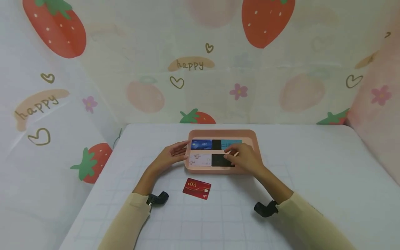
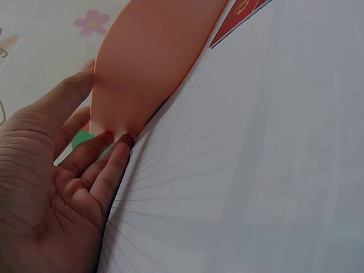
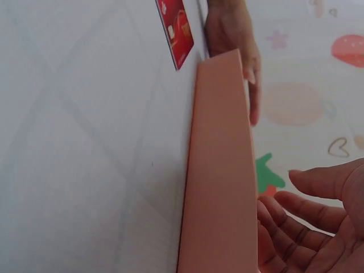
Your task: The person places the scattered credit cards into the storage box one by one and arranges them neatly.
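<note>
A pink tray (image 1: 222,171) lies on the table with several cards in it. In its back row are a dark blue VIP card (image 1: 201,144), a black patch (image 1: 216,144) and a light blue card (image 1: 232,142). The front row has a white patterned card (image 1: 200,160) and a black card (image 1: 220,160). My left hand (image 1: 173,153) touches the tray's left end with extended fingers. Over the tray's right half is my right hand (image 1: 247,158), fingertips near the black card; in the right wrist view its thumb and fingers stand apart with nothing visible between them.
A red VIP card (image 1: 197,188) lies on the white table (image 1: 231,222) in front of the tray, upside down to me. Behind the table stands a strawberry-printed backdrop (image 1: 265,69). A black wrist camera (image 1: 265,209) is strapped to each forearm.
</note>
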Tool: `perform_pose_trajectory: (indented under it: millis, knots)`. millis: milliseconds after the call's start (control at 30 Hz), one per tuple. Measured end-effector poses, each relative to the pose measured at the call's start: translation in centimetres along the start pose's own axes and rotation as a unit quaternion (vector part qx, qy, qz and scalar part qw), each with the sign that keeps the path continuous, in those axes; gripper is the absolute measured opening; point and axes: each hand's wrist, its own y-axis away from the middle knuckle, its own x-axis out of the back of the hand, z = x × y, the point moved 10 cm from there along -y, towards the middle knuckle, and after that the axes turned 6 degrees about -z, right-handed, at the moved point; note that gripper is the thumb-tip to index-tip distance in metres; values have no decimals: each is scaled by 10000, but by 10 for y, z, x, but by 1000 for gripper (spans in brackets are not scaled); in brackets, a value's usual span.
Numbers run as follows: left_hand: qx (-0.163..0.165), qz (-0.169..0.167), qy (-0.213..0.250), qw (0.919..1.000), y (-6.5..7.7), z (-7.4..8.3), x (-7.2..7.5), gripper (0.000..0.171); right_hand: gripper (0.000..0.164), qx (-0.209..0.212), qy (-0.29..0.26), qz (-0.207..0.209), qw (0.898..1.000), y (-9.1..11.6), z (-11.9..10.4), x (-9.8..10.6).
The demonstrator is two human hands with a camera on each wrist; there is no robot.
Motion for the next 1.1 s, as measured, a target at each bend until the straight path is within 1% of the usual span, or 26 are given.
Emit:
perform_pose_trajectory:
  millis: [200, 467, 700, 833, 1100]
  knots:
    - [12, -30, 26, 10000, -1, -1, 0, 62, 22, 48, 37, 116, 9999, 10, -12, -7]
    - [64, -9, 83, 9999, -2, -2, -1, 61, 22, 142, -90, 95, 9998, 26, -32, -19]
    - [121, 7, 10, 9999, -1, -2, 0, 62, 21, 38, -14, 75, 10000, 33, -38, -31]
    - [144, 25, -22, 9999, -1, -1, 0, 62, 20, 69, 0, 59, 10000, 35, -40, -38]
    - [134, 51, 14, 9999, 1, 0, 1, 62, 19, 108, -132, -151, 9997, 37, -43, -50]
